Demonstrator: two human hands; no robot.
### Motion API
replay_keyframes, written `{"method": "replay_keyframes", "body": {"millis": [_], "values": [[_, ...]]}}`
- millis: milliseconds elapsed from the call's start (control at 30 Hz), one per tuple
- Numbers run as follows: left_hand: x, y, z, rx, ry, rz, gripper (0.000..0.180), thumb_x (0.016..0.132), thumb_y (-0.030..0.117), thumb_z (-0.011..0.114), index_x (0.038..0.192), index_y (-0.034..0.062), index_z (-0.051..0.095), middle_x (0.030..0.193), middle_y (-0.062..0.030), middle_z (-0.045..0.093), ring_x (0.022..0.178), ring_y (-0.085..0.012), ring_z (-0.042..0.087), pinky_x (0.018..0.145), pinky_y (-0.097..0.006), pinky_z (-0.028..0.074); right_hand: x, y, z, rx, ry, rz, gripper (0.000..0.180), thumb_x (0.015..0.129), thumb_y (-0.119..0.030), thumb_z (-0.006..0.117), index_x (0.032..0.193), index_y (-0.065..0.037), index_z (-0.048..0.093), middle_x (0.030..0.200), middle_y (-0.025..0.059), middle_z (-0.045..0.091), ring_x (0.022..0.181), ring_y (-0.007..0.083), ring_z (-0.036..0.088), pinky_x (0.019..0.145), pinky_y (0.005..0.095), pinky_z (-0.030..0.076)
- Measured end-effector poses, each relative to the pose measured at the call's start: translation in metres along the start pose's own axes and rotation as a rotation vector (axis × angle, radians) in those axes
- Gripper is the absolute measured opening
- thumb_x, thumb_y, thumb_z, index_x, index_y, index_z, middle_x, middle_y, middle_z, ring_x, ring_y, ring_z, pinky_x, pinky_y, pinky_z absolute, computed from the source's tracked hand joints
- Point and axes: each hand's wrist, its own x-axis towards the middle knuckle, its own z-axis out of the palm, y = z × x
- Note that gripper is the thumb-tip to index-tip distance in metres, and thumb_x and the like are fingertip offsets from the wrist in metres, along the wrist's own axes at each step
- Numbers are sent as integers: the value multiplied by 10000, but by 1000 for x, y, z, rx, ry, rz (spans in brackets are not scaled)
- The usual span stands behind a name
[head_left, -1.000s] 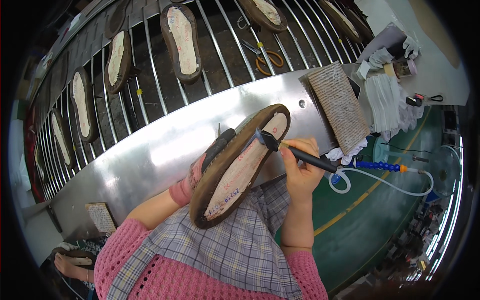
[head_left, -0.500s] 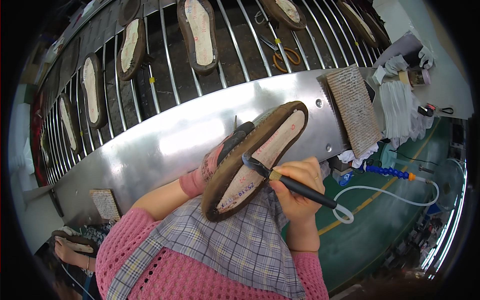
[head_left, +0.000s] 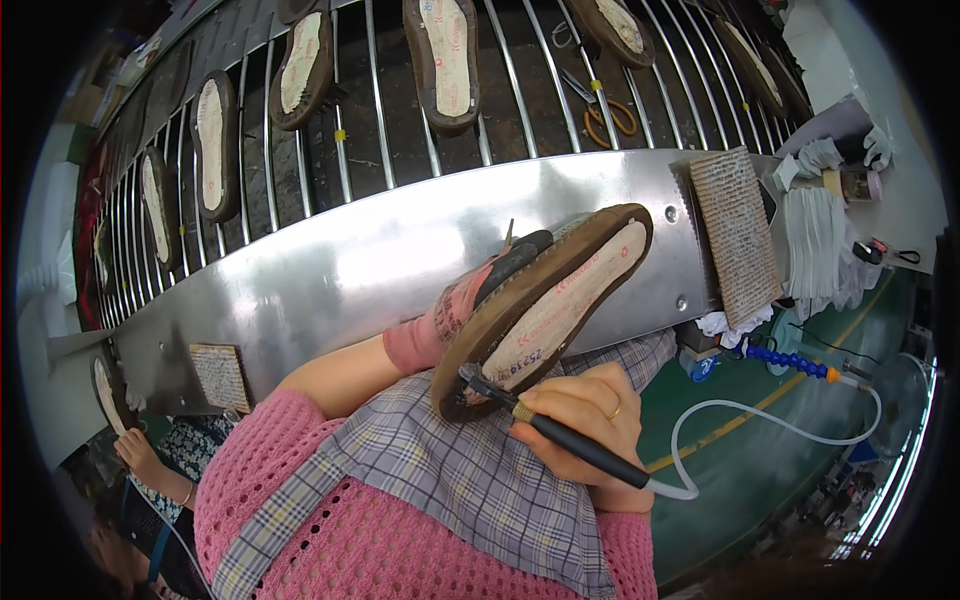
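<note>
My left hand [head_left: 462,305], in a pink glove with dark fingers, grips a brown shoe [head_left: 530,300] from its far side. The shoe is sole up and slanted, its pale insole facing me with red and blue marks. My right hand [head_left: 590,410] holds a black-handled brush [head_left: 585,447] in a pinch. A brass-coloured collar joins its handle to the dark head, and a clear hose runs from the handle's end. The brush head rests at the shoe's near end, by the edge of the insole. The left fingertips are partly hidden behind the shoe.
Several shoes lie sole up on a rack of metal bars [head_left: 375,110], with orange-handled scissors [head_left: 622,120] among them. A steel ledge [head_left: 330,250] runs in front, bearing corrugated pads [head_left: 735,230]. A blue jointed hose [head_left: 785,360] is at right. At lower left, a co-worker's hand [head_left: 140,455] holds another shoe.
The brush head has moved from the middle of the insole to the shoe's near end. The whole view has shifted slightly. The co-worker's shoe has gone from lying level to standing upright.
</note>
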Motion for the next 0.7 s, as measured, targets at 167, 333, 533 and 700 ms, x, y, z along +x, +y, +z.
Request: {"method": "replay_keyframes", "body": {"millis": [167,333,533,700], "values": [[-4,1,4,366,32,78,773,864,141,670,1460,-8,201,1442,-195,368,1318,-245,412,1089,-348,370,-6,2,-3,-217,208,100,334,671,-216,852,919,-96,662,871,6,673,722,154,576,619,266,451],[-11,-17,3,236,99,84,609,875,212,649,1375,-7,380,1388,-219,423,1315,-351,397,1126,-450,264,-18,-17,8,-619,162,-146,366,683,-256,847,949,-84,664,894,-20,650,673,121,534,539,219,425],[-21,-3,13,278,79,60,687,863,205,668,1412,-4,312,1416,-211,389,1313,-323,399,1094,-411,321,-24,-19,-8,-186,171,59,307,690,-172,838,919,-73,659,872,27,661,665,172,546,593,277,441],[-21,-6,5,327,-29,56,815,841,214,707,1455,-1,217,1440,-193,353,1304,-263,413,1061,-363,385,-25,-10,1,-206,335,145,237,731,-104,795,915,-51,656,876,52,663,730,205,564,634,300,435]]}}
